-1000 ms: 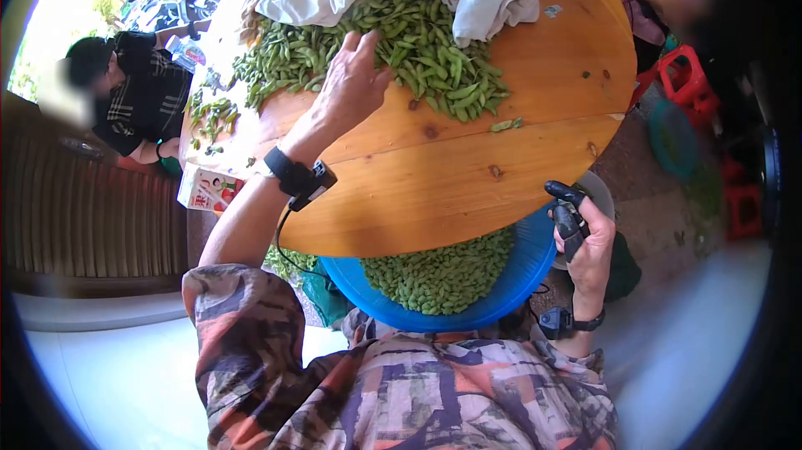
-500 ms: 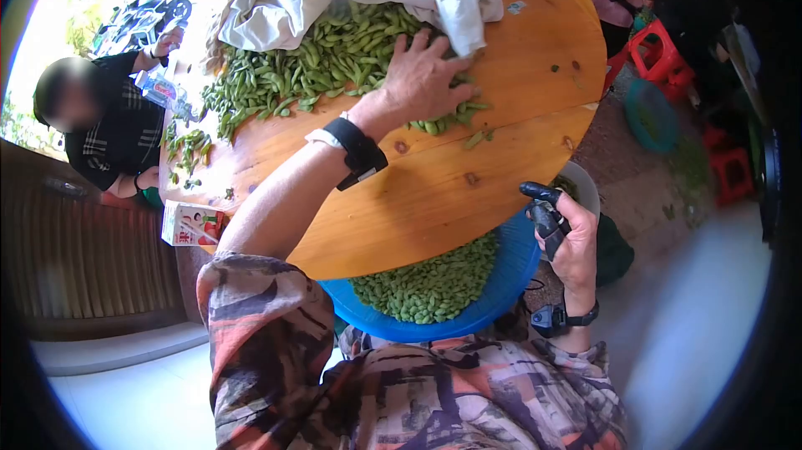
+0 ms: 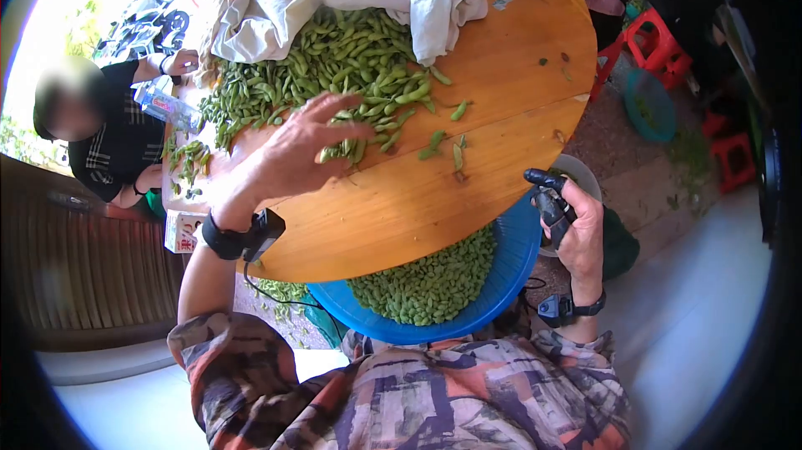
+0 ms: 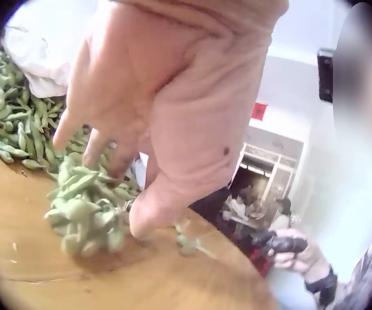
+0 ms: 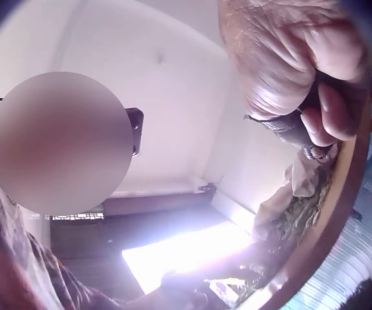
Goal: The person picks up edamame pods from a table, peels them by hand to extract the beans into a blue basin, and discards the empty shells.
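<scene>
The left hand (image 3: 288,151), with fingers spread, touches a heap of long green bean pods (image 3: 347,49) upon the round orange-brown wooden table (image 3: 510,66). The right hand (image 3: 580,228), wearing black finger covers (image 3: 545,177), is idle and loosely curled beside the table's near-right edge. Partly under the table's near edge is a blue plastic basin (image 3: 520,259) containing small green beans (image 3: 426,283); at the table's far side, a white printed cloth (image 3: 267,15) partly covers the heap.
</scene>
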Demonstrator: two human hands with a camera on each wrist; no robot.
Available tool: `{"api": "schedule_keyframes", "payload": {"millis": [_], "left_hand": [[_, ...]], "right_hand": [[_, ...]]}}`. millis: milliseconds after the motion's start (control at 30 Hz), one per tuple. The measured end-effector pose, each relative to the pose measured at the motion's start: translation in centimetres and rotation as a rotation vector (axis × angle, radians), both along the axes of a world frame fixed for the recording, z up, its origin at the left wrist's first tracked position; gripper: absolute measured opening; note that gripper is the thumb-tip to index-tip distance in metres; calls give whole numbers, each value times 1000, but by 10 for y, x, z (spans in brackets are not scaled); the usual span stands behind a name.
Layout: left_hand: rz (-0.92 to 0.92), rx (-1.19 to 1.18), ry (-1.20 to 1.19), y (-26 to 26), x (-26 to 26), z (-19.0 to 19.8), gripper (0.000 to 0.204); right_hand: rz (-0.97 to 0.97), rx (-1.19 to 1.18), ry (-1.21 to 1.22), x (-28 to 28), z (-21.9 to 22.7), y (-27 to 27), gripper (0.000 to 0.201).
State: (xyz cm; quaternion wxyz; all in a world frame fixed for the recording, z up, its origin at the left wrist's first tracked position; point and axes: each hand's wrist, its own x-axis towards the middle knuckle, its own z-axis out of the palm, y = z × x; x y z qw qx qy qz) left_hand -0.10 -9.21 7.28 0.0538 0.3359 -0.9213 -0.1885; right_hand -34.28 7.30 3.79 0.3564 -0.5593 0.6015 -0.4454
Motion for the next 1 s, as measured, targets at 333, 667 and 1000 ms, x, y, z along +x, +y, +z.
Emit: {"api": "schedule_keyframes", "payload": {"millis": [333,667,1000], "left_hand": [[283,13,90,-93,-122,-21,45],[296,207,712,-171,-128,1,36],[-109,-804,396,-232,-99,-22,42]], "right_hand": [[-21,6,100,2,13,-11,25],[-36,28,173,-4,11,-20,25],[-85,152,56,-9,-3,-9,27]]}}
